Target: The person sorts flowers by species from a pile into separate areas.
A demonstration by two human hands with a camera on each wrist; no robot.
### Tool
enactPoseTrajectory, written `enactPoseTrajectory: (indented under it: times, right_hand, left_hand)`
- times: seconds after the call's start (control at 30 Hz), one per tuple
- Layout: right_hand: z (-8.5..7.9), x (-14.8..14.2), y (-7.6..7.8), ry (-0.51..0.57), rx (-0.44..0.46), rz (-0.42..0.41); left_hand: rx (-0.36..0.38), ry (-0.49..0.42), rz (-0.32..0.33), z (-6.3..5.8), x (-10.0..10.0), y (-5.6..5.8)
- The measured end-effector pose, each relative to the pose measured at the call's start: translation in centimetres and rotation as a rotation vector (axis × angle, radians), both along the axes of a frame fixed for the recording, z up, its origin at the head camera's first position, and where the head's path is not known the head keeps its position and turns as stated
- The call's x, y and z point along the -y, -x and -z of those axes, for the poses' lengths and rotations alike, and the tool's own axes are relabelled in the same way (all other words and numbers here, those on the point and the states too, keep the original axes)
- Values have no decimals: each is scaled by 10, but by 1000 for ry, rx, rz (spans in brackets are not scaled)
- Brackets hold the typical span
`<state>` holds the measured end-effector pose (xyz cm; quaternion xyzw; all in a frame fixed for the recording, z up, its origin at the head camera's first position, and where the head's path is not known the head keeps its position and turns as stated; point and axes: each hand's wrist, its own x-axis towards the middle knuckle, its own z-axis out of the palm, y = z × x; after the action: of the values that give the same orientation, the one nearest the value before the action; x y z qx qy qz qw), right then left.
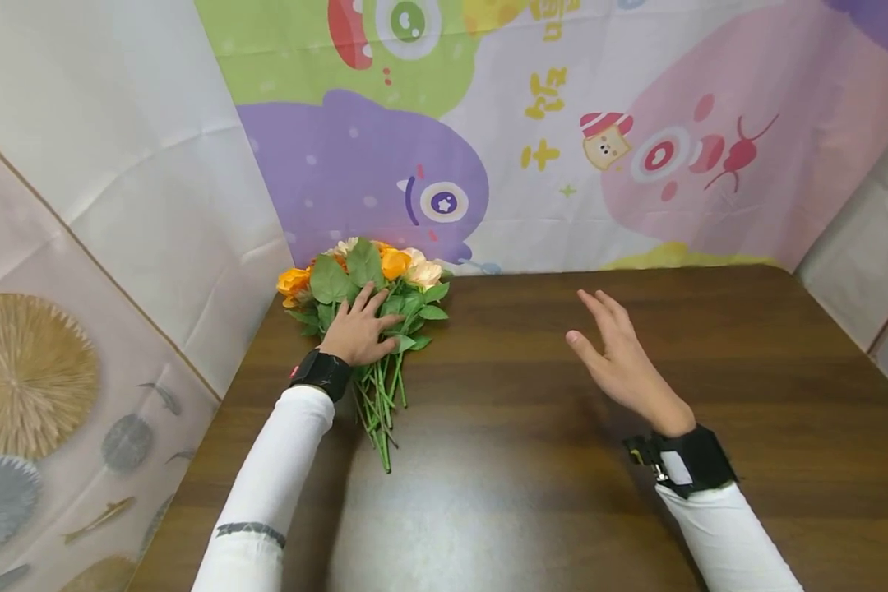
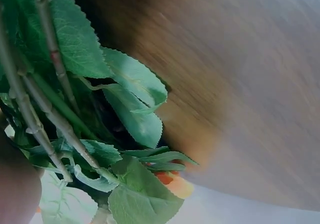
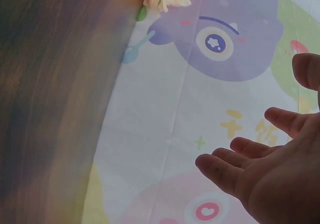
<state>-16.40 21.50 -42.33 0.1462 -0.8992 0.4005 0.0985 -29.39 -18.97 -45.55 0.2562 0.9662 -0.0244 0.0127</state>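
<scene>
- Nearest the head camera are my white sleeves [image 1: 262, 493], coming in at lower left and lower right of the frame; I'd want the left one clear of the stem ends.
- The bunch of flowers [image 1: 413, 306] lies on the table [image 1: 503, 386], left of the frame's middle, its blooms [image 1: 395, 263] at the far edge near the printed cloth [image 1: 548, 214], its stems [image 2: 24, 104] pointing down the frame in the head view.
- My left hand [image 1: 358, 329] rests on the leaves [image 1: 331, 281], fingers spread and fairly straight, curled round no stem that I can see. A light touch seems right here; hard pressure could crease leaves or roll the bunch.
- My right hand [image 1: 622, 366] is well apart, right of centre, seemingly raised over the table, fingers extended and holding nothing.
- For a firm hold, I'd judge the stems just below the leaves best: they come together there, away from the petals.
- In the left wrist view, leaves poke between stems at left, so I'd slide fingers in slowly to avoid snagging one.
</scene>
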Motion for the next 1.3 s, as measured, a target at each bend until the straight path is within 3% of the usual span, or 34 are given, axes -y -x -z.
enactPoseTrajectory:
  times: [0.4,0.67,0.9,1.1,1.3]
  right_hand:
    - [1,3,0,1,14,-6]
    - [1,3,-2,-6,11,-4]
    - [3,4,-2,-9,5,-6]
    - [2,2,-1,-12,21,-15]
    - [1,1,0,-14,21,-14]
  left_hand:
    - [3,9,-35,5,25,-2]
    - [-1,-41,-114,13,11,-7]
    - [-28,36,-195,19,-1,-7]
    - [-28,13,-236,21,2,-5]
    - [-35,1,-230,22,12,-1]
